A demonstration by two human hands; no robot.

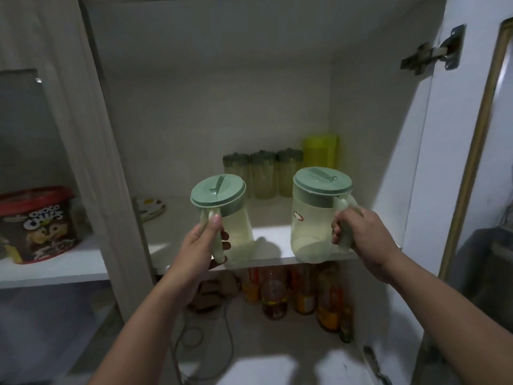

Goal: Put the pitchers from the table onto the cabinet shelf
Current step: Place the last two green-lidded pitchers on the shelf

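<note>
I hold two translucent pitchers with pale green lids in front of the open cabinet. My left hand (201,245) grips the handle of the left pitcher (236,229), thumb up on the handle top. My right hand (361,240) grips the handle of the right pitcher (311,223), which carries a small red-and-white sticker. Both pitchers are upright at the front edge of the white cabinet shelf (272,234); their bases overlap the shelf's front lip, and I cannot tell whether they rest on it.
At the back of the shelf stand three green-lidded tumblers (263,173) and a yellow-green container (320,151). A patterned plate (151,208) lies at the left. Bottles (302,293) fill the shelf below. A cereal tub (36,223) sits in the left compartment. The door (472,134) hangs open at right.
</note>
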